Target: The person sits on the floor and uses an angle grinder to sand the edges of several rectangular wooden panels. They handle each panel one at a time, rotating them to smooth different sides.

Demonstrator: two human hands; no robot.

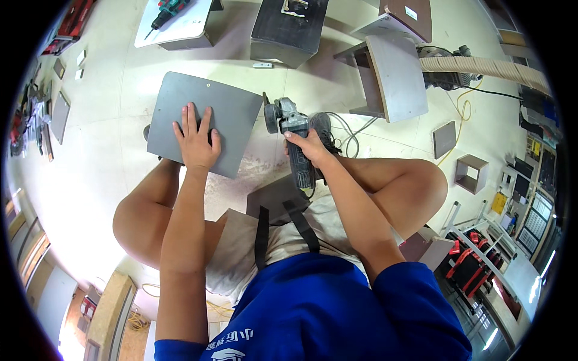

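Note:
A grey board with rounded corners and a small hole near its far edge lies before me, slightly turned. My left hand rests flat on it, fingers stretched out and a little apart. To the right of the board, my right hand is wrapped round the body of a dark angle grinder. The grinder's silver head and round disc point away from me, close beside the board's right edge. Whether the disc touches the board or spins, I cannot tell. A cord trails from the grinder's rear end.
Ahead stand a white-topped stool bearing a cordless drill, a black box-like stool and a grey stool. A ribbed hose runs to a machine at right. Grey cable loops by my right shoe. Pale dust marks the floor.

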